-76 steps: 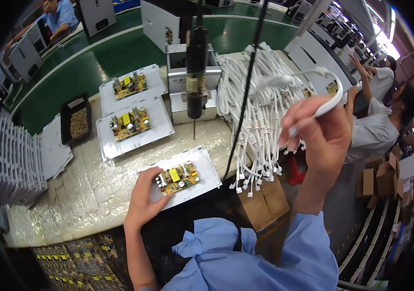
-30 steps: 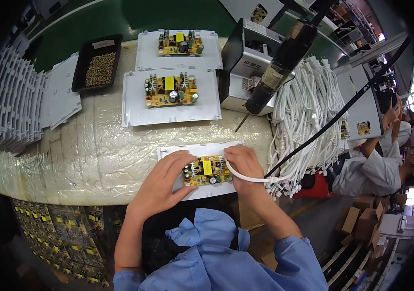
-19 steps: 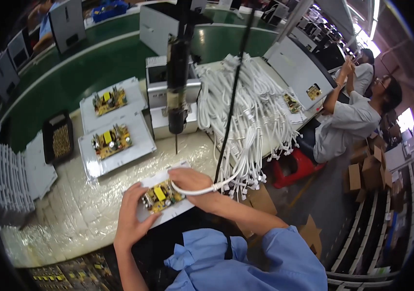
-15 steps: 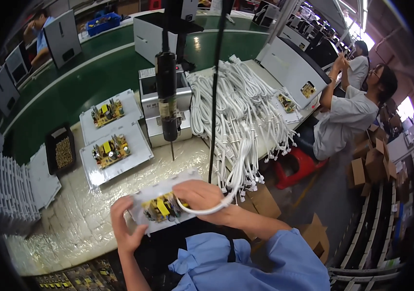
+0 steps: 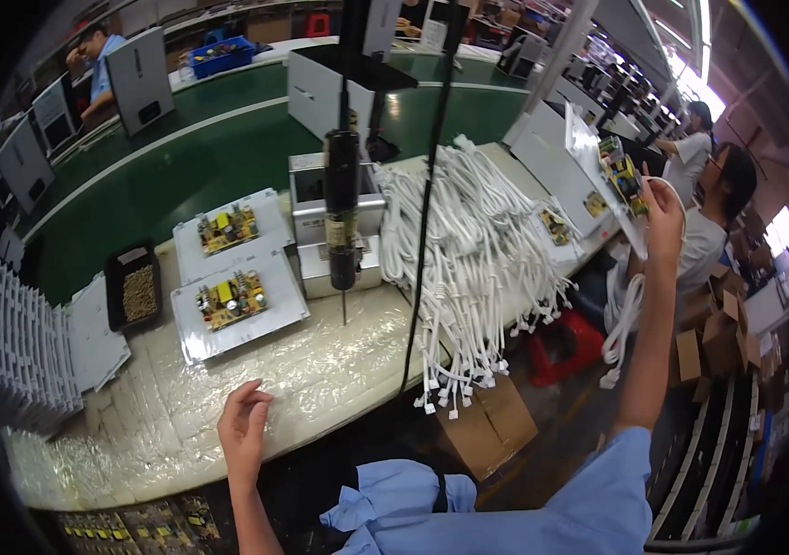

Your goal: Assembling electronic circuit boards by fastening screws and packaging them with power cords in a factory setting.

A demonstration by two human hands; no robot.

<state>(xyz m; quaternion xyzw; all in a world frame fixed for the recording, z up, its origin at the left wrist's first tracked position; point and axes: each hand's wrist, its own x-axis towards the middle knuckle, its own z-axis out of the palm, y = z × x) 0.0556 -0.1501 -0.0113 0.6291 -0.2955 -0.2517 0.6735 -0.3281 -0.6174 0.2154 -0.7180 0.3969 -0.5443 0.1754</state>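
In the head view, a white panel (image 5: 583,141) carrying a circuit board (image 5: 618,174), held out one-handed, could tip or slip, since support seems to come from one edge alone; the dangling white cable (image 5: 626,319) might snag or tug at the board, and the nearby co-worker (image 5: 704,245) risks a knock. Panel and board lie just left of the right hand (image 5: 663,227), which is clamped on the panel's near edge, exact fingertip contact unclear; the cable's coil hangs below that hand. The left hand (image 5: 244,433), fingers apart and holding nothing, hovers over the plastic-covered bench (image 5: 320,393), well apart from the board.
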